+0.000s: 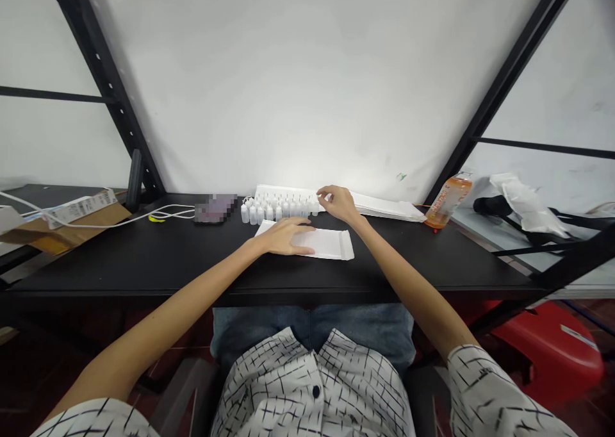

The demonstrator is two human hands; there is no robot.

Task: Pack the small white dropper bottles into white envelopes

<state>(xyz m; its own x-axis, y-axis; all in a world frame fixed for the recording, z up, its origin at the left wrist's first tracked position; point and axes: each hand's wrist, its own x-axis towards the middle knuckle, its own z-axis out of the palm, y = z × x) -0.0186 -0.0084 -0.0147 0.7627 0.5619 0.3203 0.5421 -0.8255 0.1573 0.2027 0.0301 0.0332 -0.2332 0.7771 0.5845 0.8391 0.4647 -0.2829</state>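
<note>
Many bottles (pixel 270 213) stand by the curled right hand (pixel 337 202), grip unclear, left hand (pixel 284 236) spread on a carton (pixel 331 244).

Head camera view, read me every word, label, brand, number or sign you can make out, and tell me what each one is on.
None can be read with certainty.
Orange bottle: printing on its side, too blurred.
Cardboard box: white label with dark printing, too small.
Red seat: pale sticker, too blurred.
Small white bottles: no readable text.
White envelope under the left hand: no readable text.
</note>
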